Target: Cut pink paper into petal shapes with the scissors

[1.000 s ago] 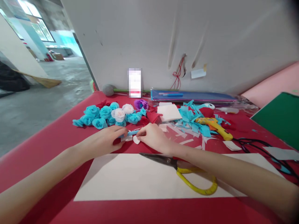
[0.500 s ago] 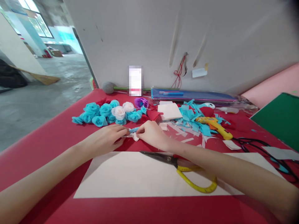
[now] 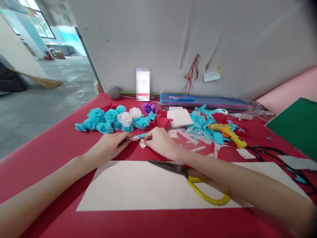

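In the head view, the only one, the work looked partly done. A cluster of blue flowers [image 3: 104,128] lay formed on the bench [image 3: 158,224], with white flowers [image 3: 125,119] among them and a purple flower [image 3: 149,108] at the right end. By comparison, the piece between the hands looked unfinished: a small white scrap [image 3: 142,143] with a rounded edge, lying just below a blue stick [image 3: 139,136], in front of the flowers. The left hand [image 3: 112,144] had its fingers closed over the stick's left end; the right hand [image 3: 159,142] pinched the scrap beside the stick's right end. The two hands were near each other but not touching. A stack of white paper [image 3: 180,119] lay flat and unshaped beyond the right hand, so material seemed to be left; how many pieces remained could not be told.

The left fingers covered part of the stick, and the right fingertips hid one side of the scrap; whether the scrap touched the stick was unclear. The right forearm cut across the handles of the scissors [image 3: 184,173], which rested on a large white sheet [image 3: 119,185]. The screen of the phone [image 3: 143,84] was blurred out.
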Tool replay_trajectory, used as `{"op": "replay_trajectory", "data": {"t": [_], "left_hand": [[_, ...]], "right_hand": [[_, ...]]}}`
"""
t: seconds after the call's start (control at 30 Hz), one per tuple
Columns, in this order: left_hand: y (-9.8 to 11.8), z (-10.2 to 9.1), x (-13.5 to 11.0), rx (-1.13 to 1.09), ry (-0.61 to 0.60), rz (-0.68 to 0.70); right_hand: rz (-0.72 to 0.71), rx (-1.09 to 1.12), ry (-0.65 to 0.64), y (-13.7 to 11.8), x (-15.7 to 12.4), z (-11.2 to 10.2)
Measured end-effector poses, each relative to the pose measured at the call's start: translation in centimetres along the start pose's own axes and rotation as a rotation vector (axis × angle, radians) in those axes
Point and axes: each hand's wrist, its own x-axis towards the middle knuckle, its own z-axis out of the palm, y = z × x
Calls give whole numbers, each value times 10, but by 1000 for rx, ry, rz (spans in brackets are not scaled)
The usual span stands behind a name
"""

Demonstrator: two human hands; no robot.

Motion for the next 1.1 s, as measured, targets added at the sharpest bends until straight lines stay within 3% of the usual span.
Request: {"op": "replay_trajectory", "data": {"t": [0.3,0.7,0.87,1.0,1.1], "left_hand": [[1,0,1,-15,29,-32],[3,0,-6,158,-80,226],[4,0,-6,208,-79,302],[3,0,-7,229,-77,325],[3,0,-8,225,-74,327]], "right_hand": [[-16,-17,65,3,6,11],[-24,-56,179,7,6,12],[-288,-112,235,13,0,-3],[-550,-137,175,22,4,-7],[-621,-152,142,28,10,-3]]}}
